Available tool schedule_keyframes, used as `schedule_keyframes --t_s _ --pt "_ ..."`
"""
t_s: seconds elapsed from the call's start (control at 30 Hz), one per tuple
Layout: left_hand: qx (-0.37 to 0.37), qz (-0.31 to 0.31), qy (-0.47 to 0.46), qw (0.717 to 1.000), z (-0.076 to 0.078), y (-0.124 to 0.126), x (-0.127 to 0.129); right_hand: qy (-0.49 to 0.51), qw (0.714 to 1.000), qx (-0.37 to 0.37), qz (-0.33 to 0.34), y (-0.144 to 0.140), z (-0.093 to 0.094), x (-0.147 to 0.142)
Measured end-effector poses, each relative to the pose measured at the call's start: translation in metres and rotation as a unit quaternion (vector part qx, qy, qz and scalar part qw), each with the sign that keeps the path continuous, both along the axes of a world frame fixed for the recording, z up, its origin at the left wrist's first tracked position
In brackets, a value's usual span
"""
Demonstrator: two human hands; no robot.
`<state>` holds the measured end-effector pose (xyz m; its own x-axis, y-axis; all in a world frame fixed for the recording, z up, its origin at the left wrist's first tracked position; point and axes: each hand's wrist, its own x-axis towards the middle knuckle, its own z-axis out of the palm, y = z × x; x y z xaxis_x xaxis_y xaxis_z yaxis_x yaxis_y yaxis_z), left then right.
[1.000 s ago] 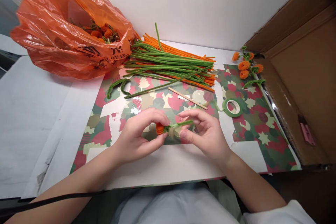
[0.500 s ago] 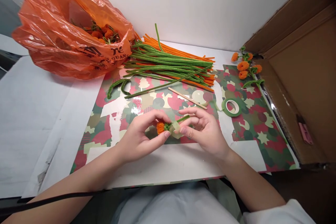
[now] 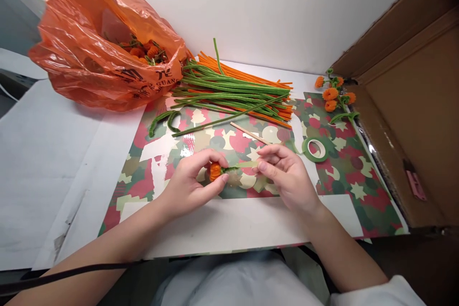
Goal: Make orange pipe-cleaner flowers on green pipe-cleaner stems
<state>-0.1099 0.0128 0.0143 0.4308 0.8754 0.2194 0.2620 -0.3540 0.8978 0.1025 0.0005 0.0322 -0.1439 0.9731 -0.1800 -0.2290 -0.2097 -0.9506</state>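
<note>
My left hand (image 3: 195,177) is closed on an orange pipe-cleaner flower (image 3: 215,171), its fingers and thumb around the bloom. From the flower's green base a strip of pale green floral tape (image 3: 244,165) stretches to the right. My right hand (image 3: 287,172) pinches the far end of that strip between thumb and fingers. Just past the right hand lies the tape roll (image 3: 315,149), with a loose tail running toward the fingers. A thin wooden stick (image 3: 249,133) rests behind the hands, partly hidden by the right one.
Green pipe cleaners (image 3: 233,83) and orange ones (image 3: 247,71) lie piled at the back. An orange plastic bag (image 3: 107,71) holding finished flowers stands back left. More orange flowers (image 3: 330,94) lie at the right, beside a cardboard wall (image 3: 412,119) with a pink cutter (image 3: 415,182).
My right hand has moved slightly right, away from the flower. The tape, curled loosely before, is now drawn out straight between the hands.
</note>
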Motion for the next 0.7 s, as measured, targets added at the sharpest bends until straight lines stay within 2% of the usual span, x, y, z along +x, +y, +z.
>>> schedule_keyframes --t_s 0.2,0.3,0.37,0.43,0.5,0.63,0.7 --pt "0.006 0.021 0.019 1.0 0.0 0.0 0.002 -0.011 0.999 -0.001 0.03 -0.005 -0.001 -0.006" --pt "0.008 0.026 0.023 0.999 -0.002 0.0 0.002 -0.076 0.996 0.03 0.036 -0.01 -0.004 -0.011" --pt "0.002 0.021 0.019 1.0 -0.002 0.0 0.002 -0.181 0.978 0.096 0.028 -0.012 -0.006 -0.013" --pt "-0.011 0.016 0.013 1.0 -0.002 0.0 0.002 -0.282 0.942 0.184 0.011 -0.013 -0.006 -0.013" --pt "-0.032 0.009 0.005 0.999 -0.001 0.0 0.002 -0.327 0.915 0.236 -0.012 -0.011 -0.005 -0.011" --pt "-0.111 0.0 -0.036 0.993 0.0 -0.001 0.0 -0.332 0.919 0.194 -0.088 -0.002 -0.003 0.0" --pt "-0.167 0.006 -0.078 0.983 0.0 0.0 -0.001 -0.348 0.916 0.188 -0.068 0.002 -0.004 0.004"
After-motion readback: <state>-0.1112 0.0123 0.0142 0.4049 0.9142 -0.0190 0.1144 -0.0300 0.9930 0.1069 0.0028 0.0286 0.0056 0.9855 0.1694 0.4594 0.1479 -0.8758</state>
